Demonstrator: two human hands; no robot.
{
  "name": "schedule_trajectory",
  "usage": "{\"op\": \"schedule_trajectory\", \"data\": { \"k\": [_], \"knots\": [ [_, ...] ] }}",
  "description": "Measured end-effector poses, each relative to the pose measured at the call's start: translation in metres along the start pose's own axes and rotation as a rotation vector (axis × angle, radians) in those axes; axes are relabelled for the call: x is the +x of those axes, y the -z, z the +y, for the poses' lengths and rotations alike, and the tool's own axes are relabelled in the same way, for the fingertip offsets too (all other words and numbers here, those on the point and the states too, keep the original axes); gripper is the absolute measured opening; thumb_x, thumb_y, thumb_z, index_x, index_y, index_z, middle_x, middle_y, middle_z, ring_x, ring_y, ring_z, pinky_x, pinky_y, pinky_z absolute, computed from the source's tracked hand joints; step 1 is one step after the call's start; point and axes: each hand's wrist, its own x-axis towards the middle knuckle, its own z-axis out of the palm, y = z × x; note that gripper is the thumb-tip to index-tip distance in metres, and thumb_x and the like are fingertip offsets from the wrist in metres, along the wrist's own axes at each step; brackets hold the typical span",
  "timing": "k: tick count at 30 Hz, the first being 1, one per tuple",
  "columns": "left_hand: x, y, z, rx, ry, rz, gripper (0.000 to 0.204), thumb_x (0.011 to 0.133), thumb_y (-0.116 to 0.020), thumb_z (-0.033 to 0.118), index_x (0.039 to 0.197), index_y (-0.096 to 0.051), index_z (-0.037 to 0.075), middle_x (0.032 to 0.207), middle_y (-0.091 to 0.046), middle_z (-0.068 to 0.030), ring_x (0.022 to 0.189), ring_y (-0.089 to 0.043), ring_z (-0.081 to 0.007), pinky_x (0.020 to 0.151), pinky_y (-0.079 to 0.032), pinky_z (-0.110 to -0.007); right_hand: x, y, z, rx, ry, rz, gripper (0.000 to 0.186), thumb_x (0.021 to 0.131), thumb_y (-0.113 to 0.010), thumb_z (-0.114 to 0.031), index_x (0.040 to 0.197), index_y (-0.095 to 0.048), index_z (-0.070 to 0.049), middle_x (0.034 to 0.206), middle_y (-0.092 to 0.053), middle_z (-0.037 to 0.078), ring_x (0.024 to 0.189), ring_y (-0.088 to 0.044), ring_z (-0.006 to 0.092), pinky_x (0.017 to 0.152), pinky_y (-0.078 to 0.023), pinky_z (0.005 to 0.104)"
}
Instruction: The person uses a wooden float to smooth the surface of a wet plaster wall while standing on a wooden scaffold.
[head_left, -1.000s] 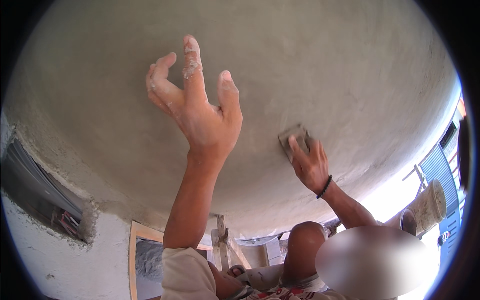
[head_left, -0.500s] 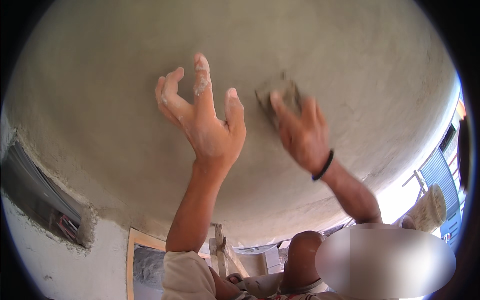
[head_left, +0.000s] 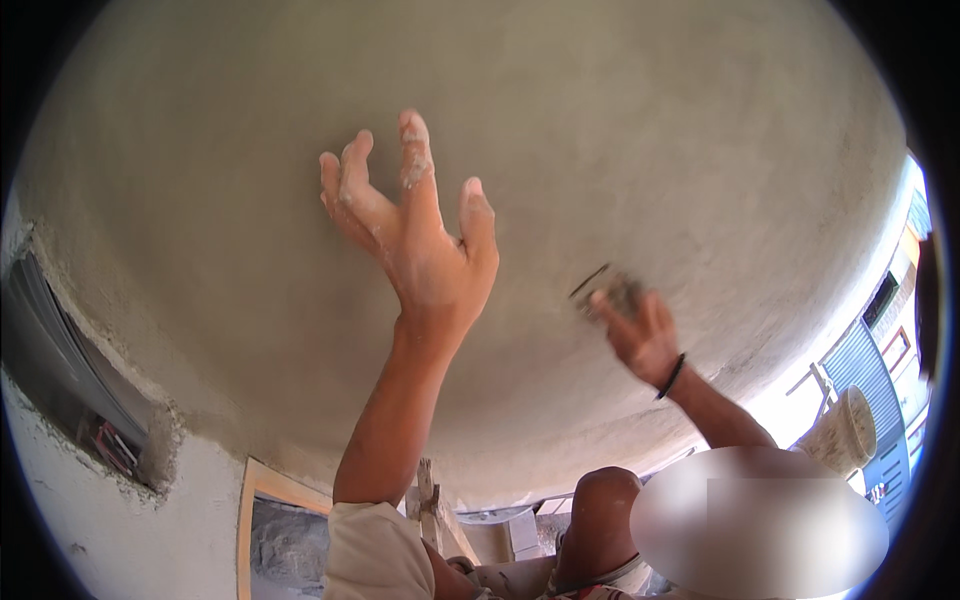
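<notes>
1. I see the clearest change at the right hand (head_left: 645, 338): it has come down and now stands between three and four o'clock of the view.
2. The small flat tool (head_left: 622, 283) has come down with it, from about one o'clock to about three, close to its place of one second ago. It lies over the grey wall (head_left: 560, 170). Because of blur, I cannot tell if its whole face is touching.
3. The right hand has its fingers closed on this tool, with one finger stretched along it. How firm the grip is, I cannot tell.
4. For the work, I judge this means a return stroke: the same part of the surface is being passed over again, not a new one.
5. The left hand (head_left: 432, 250) is almost unchanged, at ten to eleven o'clock, quite near the middle. Its fingers are spread and a little bent, with pale dust on them, and I see nothing held in it. Whether the fingertips touch the wall, I cannot say.
6. The view itself has turned slightly; the pale bucket (head_left: 842, 432) at four o'clock sits a little lower than before.
</notes>
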Motion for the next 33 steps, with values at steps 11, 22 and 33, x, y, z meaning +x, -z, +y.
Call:
{"op": "schedule_trajectory", "data": {
  "k": [11,22,33],
  "knots": [
    [-0.003,-0.007,-0.003,-0.033,-0.015,-0.006,0.065,0.085,-0.063,0.014,0.144,-0.041,-0.002,0.146,-0.021,-0.0249,0.132,-0.02,-0.0464,0.11,-0.02,-0.06,0.015,-0.011,-0.028,-0.059,0.097,-0.194,0.065,0.071,-0.066,-0.003,0.134,-0.059,-0.019,0.097,-0.048,0.015,0.081,-0.052,0.0286,0.066,-0.048,0.0386],
    [-0.028,-0.018,0.0,-0.085,-0.038,-0.105,0.066,0.083,-0.065,0.013,0.144,-0.043,0.002,0.144,-0.023,-0.0276,0.135,-0.015,-0.0554,0.106,-0.02,-0.069,0.067,-0.017,-0.037,0.052,0.026,-0.076,0.06,0.078,-0.067,-0.009,0.137,-0.056,-0.014,0.092,-0.052,0.012,0.078,-0.051,0.0269,0.064,-0.045,0.0392],
    [-0.046,-0.036,-0.001,0.18,-0.137,-0.127,0.062,0.093,-0.059,0.024,0.148,-0.038,0.005,0.153,-0.018,-0.0249,0.142,-0.01,-0.0519,0.109,-0.015,-0.069,0.006,0.054,0.131,-0.092,-0.533,0.311,0.047,0.084,-0.059,0.0,0.131,-0.062,-0.007,0.088,-0.059,0.012,0.075,-0.054,0.0204,0.063,-0.047,0.0319]
  ]
}}
